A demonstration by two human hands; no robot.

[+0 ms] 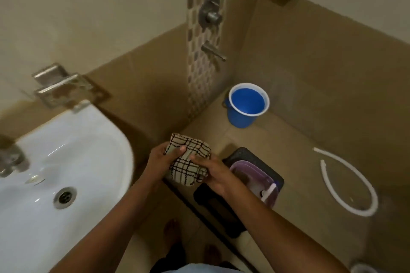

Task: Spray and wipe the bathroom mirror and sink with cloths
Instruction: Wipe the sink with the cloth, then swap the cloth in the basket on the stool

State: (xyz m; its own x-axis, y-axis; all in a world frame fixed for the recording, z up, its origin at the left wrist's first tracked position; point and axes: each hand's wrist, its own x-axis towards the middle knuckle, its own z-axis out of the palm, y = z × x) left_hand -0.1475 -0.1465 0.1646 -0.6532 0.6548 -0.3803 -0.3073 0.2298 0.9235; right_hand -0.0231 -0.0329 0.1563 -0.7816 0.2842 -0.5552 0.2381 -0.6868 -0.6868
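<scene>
Beside a white sink (73, 150) cut off at the frame's left, left hand (163, 158) and right hand (213, 173) grip a folded checked cloth (188, 157), partly hiding it.

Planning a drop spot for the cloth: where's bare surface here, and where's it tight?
Both hands, left hand and right hand, hold the checked cloth right of the sink. Free: the sink basin around the drain; floor tiles between the blue bucket and the white hose. Crowded: under the hands, where a purple container sits on a dark mat.
</scene>
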